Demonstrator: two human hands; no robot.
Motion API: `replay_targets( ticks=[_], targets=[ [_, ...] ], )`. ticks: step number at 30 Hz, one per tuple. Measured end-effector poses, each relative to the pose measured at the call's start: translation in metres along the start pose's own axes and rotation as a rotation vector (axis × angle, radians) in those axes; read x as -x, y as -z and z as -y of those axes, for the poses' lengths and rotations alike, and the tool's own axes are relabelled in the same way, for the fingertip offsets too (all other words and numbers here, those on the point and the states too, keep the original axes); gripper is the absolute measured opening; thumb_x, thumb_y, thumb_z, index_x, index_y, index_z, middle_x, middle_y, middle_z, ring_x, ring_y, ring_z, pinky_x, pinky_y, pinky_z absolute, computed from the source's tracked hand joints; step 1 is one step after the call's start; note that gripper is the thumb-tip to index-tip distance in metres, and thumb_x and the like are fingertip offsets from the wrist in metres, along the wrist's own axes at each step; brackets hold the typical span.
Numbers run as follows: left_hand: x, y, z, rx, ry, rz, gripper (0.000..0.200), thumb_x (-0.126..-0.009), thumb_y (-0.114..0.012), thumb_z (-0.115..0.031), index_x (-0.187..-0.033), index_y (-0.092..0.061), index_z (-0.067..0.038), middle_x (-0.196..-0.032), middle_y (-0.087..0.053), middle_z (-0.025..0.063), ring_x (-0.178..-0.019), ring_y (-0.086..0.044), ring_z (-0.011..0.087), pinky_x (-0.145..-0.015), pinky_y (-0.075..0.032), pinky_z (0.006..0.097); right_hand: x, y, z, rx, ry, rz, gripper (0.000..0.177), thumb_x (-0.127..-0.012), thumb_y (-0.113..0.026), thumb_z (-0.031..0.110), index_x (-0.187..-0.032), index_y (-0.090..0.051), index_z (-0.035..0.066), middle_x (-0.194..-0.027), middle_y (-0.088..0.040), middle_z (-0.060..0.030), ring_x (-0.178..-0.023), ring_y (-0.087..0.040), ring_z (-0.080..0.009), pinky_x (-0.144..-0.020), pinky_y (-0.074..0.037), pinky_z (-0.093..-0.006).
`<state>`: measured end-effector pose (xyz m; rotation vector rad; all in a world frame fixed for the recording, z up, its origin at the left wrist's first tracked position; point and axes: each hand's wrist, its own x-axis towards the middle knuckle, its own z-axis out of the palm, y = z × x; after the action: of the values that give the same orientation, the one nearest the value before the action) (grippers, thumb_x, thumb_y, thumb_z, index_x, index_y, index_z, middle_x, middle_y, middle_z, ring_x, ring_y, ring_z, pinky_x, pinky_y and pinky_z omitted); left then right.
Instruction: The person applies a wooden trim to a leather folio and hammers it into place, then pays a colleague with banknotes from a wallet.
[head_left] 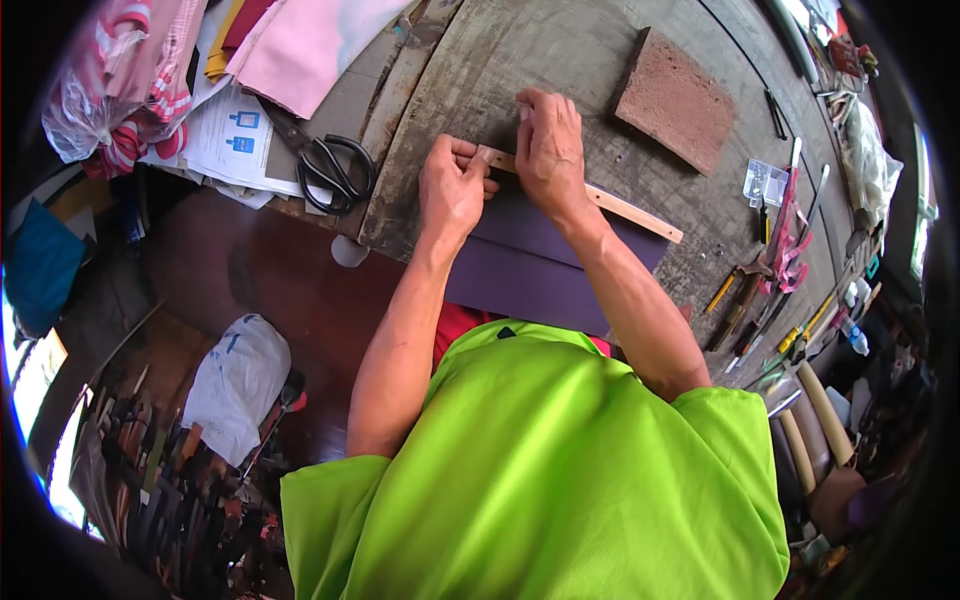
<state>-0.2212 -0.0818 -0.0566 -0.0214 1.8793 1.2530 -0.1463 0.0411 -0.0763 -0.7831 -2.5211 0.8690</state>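
A dark purple sheet of material lies at the near edge of the workbench and hangs toward my lap, with a fold or seam across it. Along its far edge runs a light wooden strip with small dark dots. My left hand is closed, thumb and fingers pinching the strip's left end. Over the strip, just to the right, is my right hand, its fingers curled together. Whatever those fingers hold, if anything, is hidden.
A reddish-brown slab lies beyond my right hand. Black-handled scissors, printed papers and pink cloth are at left. A small clear box, a hammer and several tools crowd the right side of the workbench.
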Motion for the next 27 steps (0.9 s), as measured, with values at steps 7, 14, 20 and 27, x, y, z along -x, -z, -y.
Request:
replay_targets(
  ticks=[7,14,20,27],
  targets=[
    [0.000,0.002,0.000,0.012,0.005,0.027,0.016,-0.099,-0.065,-0.011,-0.100,-0.056,0.003,-0.083,-0.064,0.0105,-0.064,-0.067,0.0150,-0.055,-0.057,0.0278,0.045,0.034,-0.007,-0.055,0.102,0.150,0.034,-0.084,-0.079,0.016,-0.115,-0.069,0.008,-0.102,-0.064,-0.0104,-0.095,-0.060,-0.0308,-0.081,-0.048,-0.0419],
    [-0.001,0.004,-0.002,0.041,-0.012,0.054,0.016,-0.100,-0.064,-0.010,-0.098,-0.055,0.003,-0.082,-0.064,0.0104,-0.064,-0.068,0.0140,-0.055,-0.058,0.0271,0.048,0.023,-0.008,-0.017,0.137,0.057,0.029,-0.082,-0.079,0.017,-0.109,-0.072,0.011,-0.096,-0.065,-0.0047,-0.088,-0.062,-0.0274,-0.075,-0.049,-0.0397],
    [-0.011,0.010,-0.006,0.088,0.137,0.122,0.020,-0.100,-0.066,-0.013,-0.099,-0.054,0.003,-0.082,-0.063,0.0110,-0.064,-0.068,0.0171,-0.059,-0.061,0.0307,0.045,0.027,-0.006,-0.014,0.091,0.119,0.025,-0.084,-0.076,0.016,-0.108,-0.072,0.012,-0.099,-0.065,-0.0031,-0.091,-0.061,-0.0260,-0.076,-0.048,-0.0397],
    [-0.008,0.007,-0.007,0.060,0.064,0.096,0.017,-0.098,-0.066,-0.010,-0.096,-0.055,0.003,-0.078,-0.063,0.0095,-0.059,-0.065,0.0148,-0.053,-0.058,0.0290,0.053,0.019,-0.011,0.088,0.181,0.063,0.035,-0.083,-0.078,0.019,-0.116,-0.068,0.012,-0.105,-0.065,-0.0049,-0.096,-0.061,-0.0270,-0.078,-0.048,-0.0397]
  ],
)
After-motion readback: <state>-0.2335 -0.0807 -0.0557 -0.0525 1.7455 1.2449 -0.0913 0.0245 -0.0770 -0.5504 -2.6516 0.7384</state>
